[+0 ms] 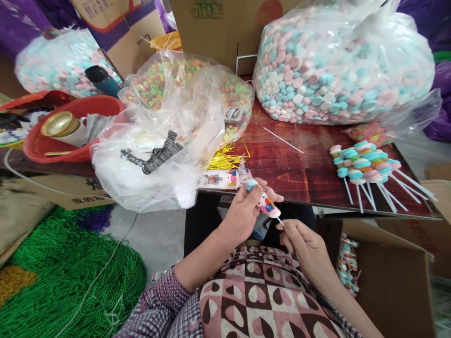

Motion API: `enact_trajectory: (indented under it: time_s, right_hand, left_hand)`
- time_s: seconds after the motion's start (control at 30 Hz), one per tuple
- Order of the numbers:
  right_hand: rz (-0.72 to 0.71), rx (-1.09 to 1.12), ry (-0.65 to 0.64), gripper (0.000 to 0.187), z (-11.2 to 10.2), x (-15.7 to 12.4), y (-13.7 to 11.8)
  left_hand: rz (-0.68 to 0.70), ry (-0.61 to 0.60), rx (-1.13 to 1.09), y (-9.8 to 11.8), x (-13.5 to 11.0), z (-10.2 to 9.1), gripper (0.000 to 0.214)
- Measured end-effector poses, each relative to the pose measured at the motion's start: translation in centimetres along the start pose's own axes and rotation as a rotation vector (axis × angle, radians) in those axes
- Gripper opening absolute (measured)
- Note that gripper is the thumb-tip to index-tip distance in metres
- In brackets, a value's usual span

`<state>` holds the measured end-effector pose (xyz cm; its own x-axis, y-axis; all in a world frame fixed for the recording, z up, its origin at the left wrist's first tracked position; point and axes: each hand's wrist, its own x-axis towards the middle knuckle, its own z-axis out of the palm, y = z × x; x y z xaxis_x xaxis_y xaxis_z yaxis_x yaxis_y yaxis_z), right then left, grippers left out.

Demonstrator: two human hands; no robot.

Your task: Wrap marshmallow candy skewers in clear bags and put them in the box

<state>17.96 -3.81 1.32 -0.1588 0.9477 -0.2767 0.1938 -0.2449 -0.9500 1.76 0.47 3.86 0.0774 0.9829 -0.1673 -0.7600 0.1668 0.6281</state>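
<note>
My left hand is wrapped round a candy skewer in a printed wrapper, held above my lap at the table's front edge. The wrapper's clear, gathered end sticks up past my thumb. Lower down, my right hand pinches the white stick of the same skewer. Just beyond my left hand lie a stack of printed wrappers and a bunch of gold twist ties. To the right, several unwrapped candy skewers are piled with their sticks over the table edge.
A large bag of pastel candies stands at the back right. Bags of small coloured candies and a red basin are on the left. One loose stick lies on the table. An open cardboard box holds wrapped skewers at lower right.
</note>
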Motion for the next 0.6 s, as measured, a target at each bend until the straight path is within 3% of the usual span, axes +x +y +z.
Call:
enact_trajectory:
  time_s: [0.23, 0.43, 0.6]
  right_hand:
    - [0.025, 0.007, 0.002, 0.037, 0.2, 0.3, 0.0]
    - [0.121, 0.220, -0.088, 0.038, 1.7, 0.6, -0.3]
    - [0.166, 0.422, -0.176, 0.034, 2.0, 0.8, 0.1]
  left_hand:
    - [0.025, -0.018, 0.021, -0.1, 0.4, -0.4, 0.028]
    - [0.018, -0.020, 0.040, -0.6, -0.2, -0.6, 0.028]
    - [-0.031, -0.121, 0.066, -0.2, -0.5, -1.0, 0.035]
